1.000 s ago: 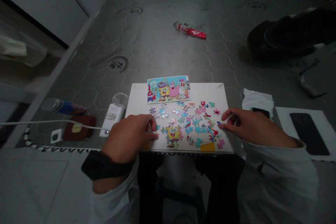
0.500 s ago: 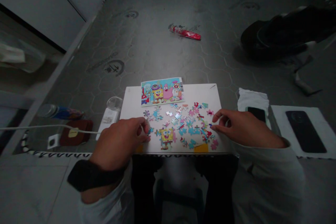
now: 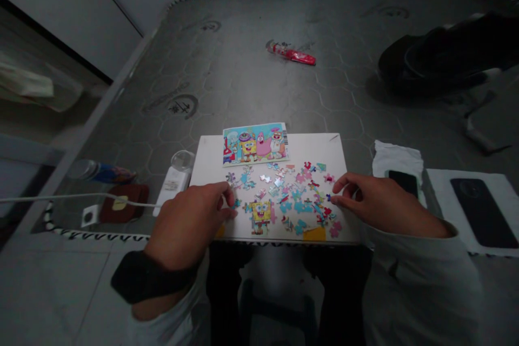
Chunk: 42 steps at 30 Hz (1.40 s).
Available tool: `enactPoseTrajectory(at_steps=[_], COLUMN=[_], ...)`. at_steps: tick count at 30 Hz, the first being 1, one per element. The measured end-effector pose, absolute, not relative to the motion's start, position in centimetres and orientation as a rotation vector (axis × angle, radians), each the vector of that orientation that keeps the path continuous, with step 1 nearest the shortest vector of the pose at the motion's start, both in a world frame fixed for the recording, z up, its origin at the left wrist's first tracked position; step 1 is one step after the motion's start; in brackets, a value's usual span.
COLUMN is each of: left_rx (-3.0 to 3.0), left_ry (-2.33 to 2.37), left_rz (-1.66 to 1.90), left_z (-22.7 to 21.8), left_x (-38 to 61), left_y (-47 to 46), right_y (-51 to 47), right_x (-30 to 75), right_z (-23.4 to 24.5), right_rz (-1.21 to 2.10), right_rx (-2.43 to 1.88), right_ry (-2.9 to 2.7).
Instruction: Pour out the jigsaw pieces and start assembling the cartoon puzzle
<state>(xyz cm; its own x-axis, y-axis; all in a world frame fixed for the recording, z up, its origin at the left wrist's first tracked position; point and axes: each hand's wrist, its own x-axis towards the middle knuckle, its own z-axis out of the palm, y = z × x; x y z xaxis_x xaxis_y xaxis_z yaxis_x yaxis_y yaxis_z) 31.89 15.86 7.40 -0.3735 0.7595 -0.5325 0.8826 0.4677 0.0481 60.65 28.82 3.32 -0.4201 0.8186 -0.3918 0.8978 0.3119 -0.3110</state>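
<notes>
On a white board (image 3: 320,146) lie several loose jigsaw pieces (image 3: 279,181) in blue, pink and red. Near the board's front edge, a joined patch of puzzle (image 3: 260,216) shows a yellow cartoon face. My left hand (image 3: 197,213) rests at the board's left edge, thumb and forefinger apart, left of the patch; its other fingers are curled. At the right edge, my right hand (image 3: 371,200) has its thumb and forefinger parted beside a dark blue piece (image 3: 328,198). Whether the thumb touches that piece I cannot tell. Behind the pieces lies the picture card (image 3: 255,146).
Left of the board are a white box (image 3: 171,186), a brown case (image 3: 125,203), a bottle (image 3: 103,172) and a white cable (image 3: 73,198). A phone (image 3: 403,183) on white cloth and a phone box (image 3: 478,211) lie right. Farther back are a red packet (image 3: 292,54) and a dark bag-like object (image 3: 438,59).
The whole view has shifted slightly, so everything appears a little farther right and mostly lower. Relative to the board, both hands and the puzzle pieces look nearly unchanged.
</notes>
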Motion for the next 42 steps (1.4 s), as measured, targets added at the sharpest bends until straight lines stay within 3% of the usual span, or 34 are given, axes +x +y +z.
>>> enactPoseTrajectory(at_steps=[42], left_rx=[1.357], left_ry=[2.281], left_rz=[-0.344], left_z=[8.0], left_x=[31.17], left_y=[15.04], right_y=[28.97], right_x=[60.62], right_z=[2.9], right_rz=[-0.744], right_rx=[1.561], right_ry=[2.459])
